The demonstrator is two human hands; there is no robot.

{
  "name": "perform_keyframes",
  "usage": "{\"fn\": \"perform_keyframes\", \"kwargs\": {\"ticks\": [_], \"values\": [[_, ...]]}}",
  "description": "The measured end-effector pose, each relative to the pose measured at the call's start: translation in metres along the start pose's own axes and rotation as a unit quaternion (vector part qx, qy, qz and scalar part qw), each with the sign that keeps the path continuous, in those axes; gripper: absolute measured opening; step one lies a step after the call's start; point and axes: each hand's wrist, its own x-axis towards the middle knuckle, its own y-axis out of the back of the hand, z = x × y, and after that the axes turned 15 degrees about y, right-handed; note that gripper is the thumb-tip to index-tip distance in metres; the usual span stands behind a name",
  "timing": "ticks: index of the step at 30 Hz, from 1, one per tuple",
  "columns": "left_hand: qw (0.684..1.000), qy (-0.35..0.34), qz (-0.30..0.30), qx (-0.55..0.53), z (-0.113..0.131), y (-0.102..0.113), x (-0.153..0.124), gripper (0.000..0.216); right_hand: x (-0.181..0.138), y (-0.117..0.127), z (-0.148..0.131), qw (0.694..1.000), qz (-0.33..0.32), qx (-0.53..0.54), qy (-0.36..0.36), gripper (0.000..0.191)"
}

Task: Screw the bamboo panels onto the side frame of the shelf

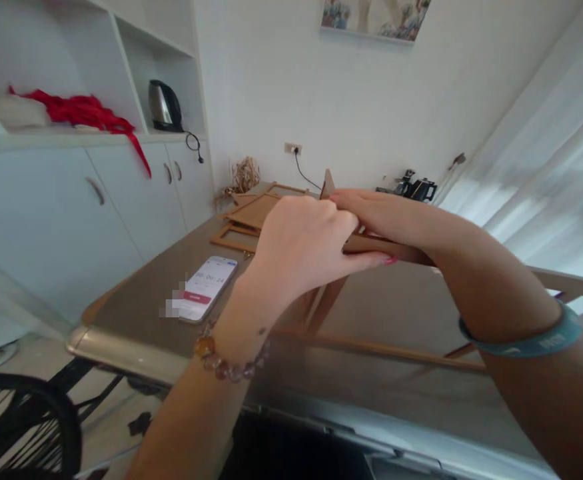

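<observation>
A brown wooden frame [371,345] of thin slats stands on the table [136,330] in front of me. My left hand [308,237], with a beaded bracelet at the wrist, is closed around its top bar, the thumb stretched along the near side. Just beyond, my right hand [371,208] lies bent over the same bar and grips near its corner; most of its fingers are hidden behind the left hand and the wood. Between the hands a short wooden end [327,184] sticks up. Left of my left wrist lies a phone [206,288] with its screen lit.
Several flat wooden frames and panels [251,212] lie at the table's far left, near dried plants [245,175]. A dark kettle [421,190] stands at the far right. White cabinets [116,193] line the left. A black woven chair [21,427] is at lower left.
</observation>
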Motion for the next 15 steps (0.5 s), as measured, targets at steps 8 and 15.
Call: {"fn": "perform_keyframes", "kwargs": {"ticks": [8, 15], "values": [[0.996, 0.019, -0.006, -0.084, -0.001, 0.000, 0.004, 0.059, -0.008, 0.005, 0.001, 0.990, -0.034, -0.131, -0.046, 0.027], [1.000, 0.004, 0.016, -0.009, 0.001, 0.002, 0.004, 0.068, -0.010, 0.007, -0.002, 0.984, -0.049, -0.163, -0.055, 0.045]]}}
